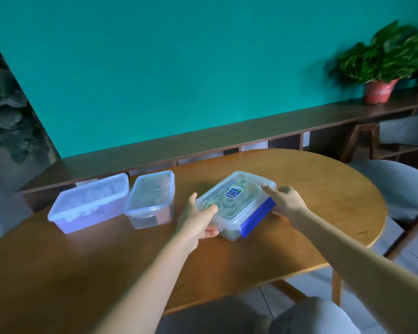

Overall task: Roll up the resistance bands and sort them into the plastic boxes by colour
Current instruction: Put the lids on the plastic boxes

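The clear box with the blue clips sits near the middle of the surface, and this box is the landmark for everything else here. Its lid is on. Through the lid, round rolled shapes show inside, pale and greenish; they look like rolled bands, but the picture is too blurry to be sure.

The left hand holds the near left corner of the box, with the thumb on top of the lid and the fingers curled under the edge. The right hand holds the far right side, its fingers curled over the lid edge just above a blue clip. So both grips are grasping the box.

To the left of the box, a little apart, stands a smaller clear box with its lid on. Further left stands a pale purple box, also with a lid, and pale lumps show inside it.

No loose bands lie anywhere on the surface. My guess is that the rolling and sorting are done, and this step is closing or placing the last box. The next move probably calls for pressing the lid flat and snapping the blue clips down, or sliding the box into line with the other two.

Behind the box runs a long wooden shelf, with a potted plant far to the right.
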`<state>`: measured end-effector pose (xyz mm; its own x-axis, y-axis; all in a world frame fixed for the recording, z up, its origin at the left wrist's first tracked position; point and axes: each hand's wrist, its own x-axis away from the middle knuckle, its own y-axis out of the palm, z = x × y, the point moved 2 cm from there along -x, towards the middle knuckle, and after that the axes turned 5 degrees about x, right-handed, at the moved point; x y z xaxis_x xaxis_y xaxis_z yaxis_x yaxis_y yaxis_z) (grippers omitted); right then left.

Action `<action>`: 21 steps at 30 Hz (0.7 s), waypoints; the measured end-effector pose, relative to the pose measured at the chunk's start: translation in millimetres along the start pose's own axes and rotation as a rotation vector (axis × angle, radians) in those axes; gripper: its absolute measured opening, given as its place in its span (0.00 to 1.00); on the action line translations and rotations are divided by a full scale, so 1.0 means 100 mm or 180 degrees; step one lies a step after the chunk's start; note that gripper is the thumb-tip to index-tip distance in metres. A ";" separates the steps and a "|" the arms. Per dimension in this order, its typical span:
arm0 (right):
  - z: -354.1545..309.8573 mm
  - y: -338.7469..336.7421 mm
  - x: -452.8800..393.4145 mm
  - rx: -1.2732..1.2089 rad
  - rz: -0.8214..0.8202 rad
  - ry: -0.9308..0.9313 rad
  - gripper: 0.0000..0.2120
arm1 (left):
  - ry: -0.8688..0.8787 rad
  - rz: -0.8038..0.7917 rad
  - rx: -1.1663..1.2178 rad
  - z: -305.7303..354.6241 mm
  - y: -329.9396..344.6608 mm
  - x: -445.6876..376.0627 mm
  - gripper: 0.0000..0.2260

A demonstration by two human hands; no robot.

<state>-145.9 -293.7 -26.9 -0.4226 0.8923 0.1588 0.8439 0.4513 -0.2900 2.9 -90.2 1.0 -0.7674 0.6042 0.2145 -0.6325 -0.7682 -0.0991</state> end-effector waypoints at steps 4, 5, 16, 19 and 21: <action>0.10 0.10 0.45 -0.0642 -0.0528 0.0216 0.30 | 0.0037 0.0036 0.0382 -0.16 0.07 0.34 0.30; 0.11 0.11 0.57 -0.0705 -0.0543 0.0231 0.27 | 0.0103 0.0113 0.0408 -0.18 0.09 0.43 0.27; 0.07 -0.05 0.95 -0.0172 0.0411 -0.0258 0.11 | 0.0517 0.0560 -0.1351 -0.30 0.09 0.86 0.30; 0.05 -0.03 0.94 0.0134 0.0439 -0.0401 0.15 | 0.0469 0.0432 -0.0789 -0.29 0.02 0.73 0.28; 0.03 -0.01 0.90 0.0317 0.0439 -0.0448 0.18 | 0.0226 0.0298 -0.0166 -0.29 -0.02 0.60 0.37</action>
<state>-185.9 -213.5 -15.3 -0.3533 0.9353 -0.0202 0.8630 0.3175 -0.3928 -45.4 -46.3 -14.1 -0.8277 0.5452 0.1327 -0.5609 -0.8110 -0.1663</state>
